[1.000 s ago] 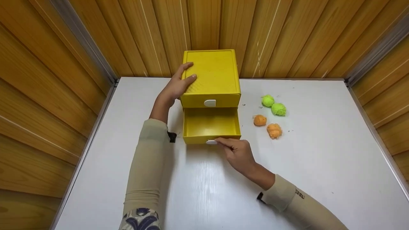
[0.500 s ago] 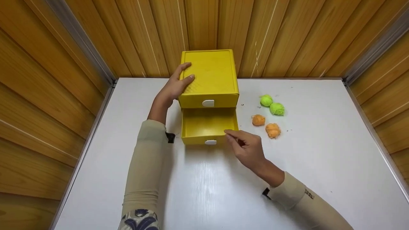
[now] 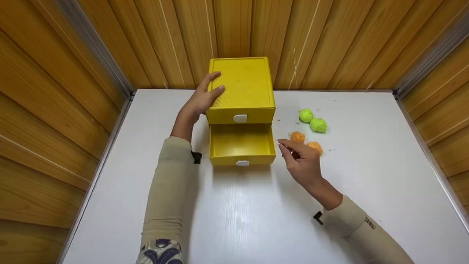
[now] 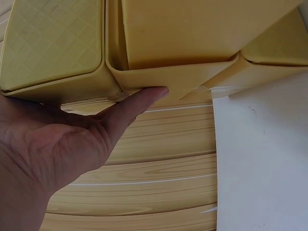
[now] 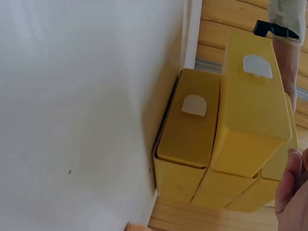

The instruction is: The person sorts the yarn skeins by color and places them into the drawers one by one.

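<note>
A yellow drawer cabinet stands at the back of the white table. Its middle drawer is pulled out with nothing inside, and a white tab handle sits on its front. My left hand rests on the cabinet's top left edge, thumb on the top; in the left wrist view its thumb extends straight along the yellow casing. To the right of the drawer, my right hand holds nothing, fingers loosely bent with tips near the thumb. It partly covers two orange balls. Two lime-green balls lie just behind.
A lower drawer is closed beneath the pulled-out one in the right wrist view. Wood-patterned walls enclose the back and both sides of the table. Small dark specks dot the surface near the balls.
My right hand has let go of the middle drawer's handle and moved right, toward the orange balls. The drawer stays pulled out, and my left hand remains on the cabinet.
</note>
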The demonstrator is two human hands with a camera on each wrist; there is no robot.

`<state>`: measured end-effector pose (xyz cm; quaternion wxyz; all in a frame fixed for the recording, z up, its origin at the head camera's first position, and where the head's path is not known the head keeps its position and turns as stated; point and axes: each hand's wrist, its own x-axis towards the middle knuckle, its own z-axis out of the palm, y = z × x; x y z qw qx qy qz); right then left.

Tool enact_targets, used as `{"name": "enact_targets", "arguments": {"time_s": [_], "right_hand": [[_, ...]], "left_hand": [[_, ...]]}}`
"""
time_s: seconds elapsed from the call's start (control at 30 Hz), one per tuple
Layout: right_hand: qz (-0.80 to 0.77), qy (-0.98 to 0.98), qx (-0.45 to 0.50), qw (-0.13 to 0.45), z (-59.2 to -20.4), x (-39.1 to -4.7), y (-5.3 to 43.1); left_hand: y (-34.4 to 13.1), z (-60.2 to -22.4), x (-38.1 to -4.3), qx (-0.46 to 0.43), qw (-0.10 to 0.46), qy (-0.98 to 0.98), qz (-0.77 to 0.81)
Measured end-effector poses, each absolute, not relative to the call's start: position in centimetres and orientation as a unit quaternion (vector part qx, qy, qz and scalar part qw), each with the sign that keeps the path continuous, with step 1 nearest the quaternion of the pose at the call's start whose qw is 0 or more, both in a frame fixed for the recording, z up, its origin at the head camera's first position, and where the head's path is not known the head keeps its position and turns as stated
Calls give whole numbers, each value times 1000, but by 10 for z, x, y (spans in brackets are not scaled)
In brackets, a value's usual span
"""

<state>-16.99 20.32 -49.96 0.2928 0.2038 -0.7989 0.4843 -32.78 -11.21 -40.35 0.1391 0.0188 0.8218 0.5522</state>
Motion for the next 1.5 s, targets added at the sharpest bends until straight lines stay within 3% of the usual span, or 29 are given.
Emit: {"name": "enact_targets", "arguments": {"time_s": [0.17, 0.33, 0.63, 0.97, 1.3, 1.5], "right_hand": [[440, -816, 191, 324, -513, -184, 226], [396, -852, 147, 311, -527, -195, 255], [314, -930, 42, 188, -524, -198, 288], [244, -969, 6, 26, -526, -202, 313], [238, -971, 2, -15, -531, -206, 315], [231, -970, 3, -77, -527, -215, 319]], "left_hand": [[-111, -403, -330, 15, 139, 821, 554], [-109, -402, -329, 12, 144, 820, 554], [-110, -403, -330, 8, 151, 818, 555], [-112, -400, -330, 8, 156, 813, 560], [-113, -400, -328, 8, 154, 815, 558], [-113, -401, -327, 10, 152, 816, 558]]}}
